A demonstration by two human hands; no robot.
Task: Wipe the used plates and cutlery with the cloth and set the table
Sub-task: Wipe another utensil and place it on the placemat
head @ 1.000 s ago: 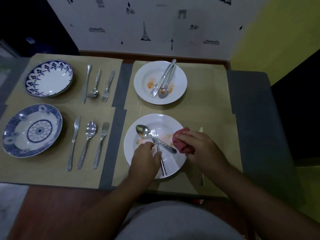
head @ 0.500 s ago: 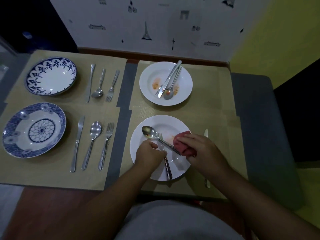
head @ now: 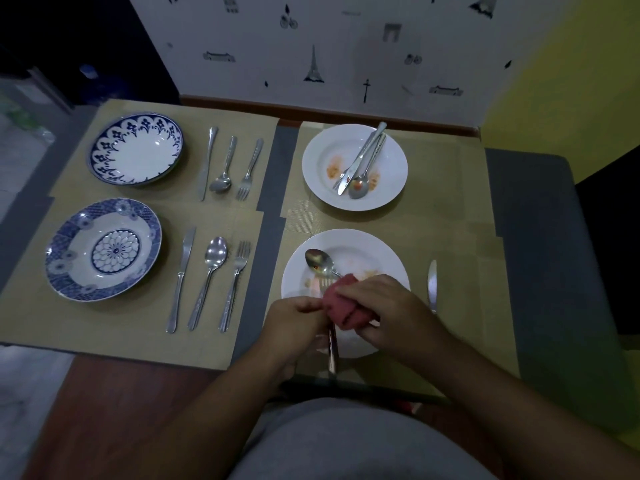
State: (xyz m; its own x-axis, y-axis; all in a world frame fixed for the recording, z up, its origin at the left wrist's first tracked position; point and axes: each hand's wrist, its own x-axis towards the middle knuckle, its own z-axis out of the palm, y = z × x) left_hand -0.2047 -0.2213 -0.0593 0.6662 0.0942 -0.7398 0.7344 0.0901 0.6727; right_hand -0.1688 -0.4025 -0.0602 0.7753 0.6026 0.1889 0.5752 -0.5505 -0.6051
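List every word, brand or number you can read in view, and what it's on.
No text reads anywhere.
Wall: drawings only, like a tower; no letters.
Plates: patterns or stains, no words.
Cutlery: any handle stamps too small to read.

L hand (head: 294, 322): fingers curled, thumb tip against cloth (head: 341, 306), pinching fork (head: 331, 351) by its handle. R hand (head: 384, 308): palm down, fingers wrapped over the cloth, gripping it. Both forearms bare, entering from near edge and converging; hands just beside each other.
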